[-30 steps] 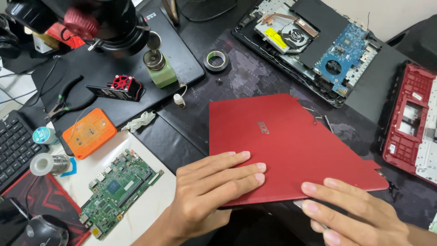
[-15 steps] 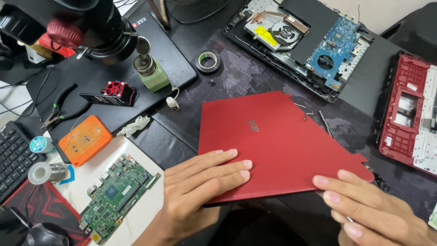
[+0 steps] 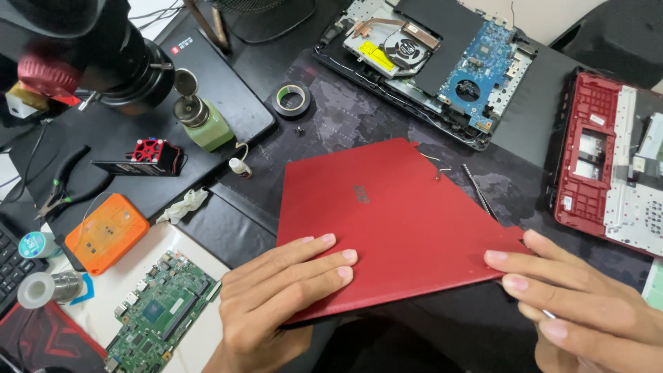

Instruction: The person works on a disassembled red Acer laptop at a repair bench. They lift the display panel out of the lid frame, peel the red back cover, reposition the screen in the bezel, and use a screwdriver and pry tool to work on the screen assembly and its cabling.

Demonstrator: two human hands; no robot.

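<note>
Two hands steady the flat red plastic laptop lid [image 3: 387, 221] on the near dark counter [image 3: 331, 117]: left hand [image 3: 280, 304] presses it with open, spread fingers; right hand [image 3: 580, 304] pinches its right corner

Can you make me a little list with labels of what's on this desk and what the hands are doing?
left hand: flat on the red lid, near its lower left edge
right hand: fingers at the lid's right corner
lid: closed side up, lying on the dark mat
behind lid: opened laptop base with fan and blue board
right: red frame
left: green board, orange case, green bottle, tape roll, pliers
</note>
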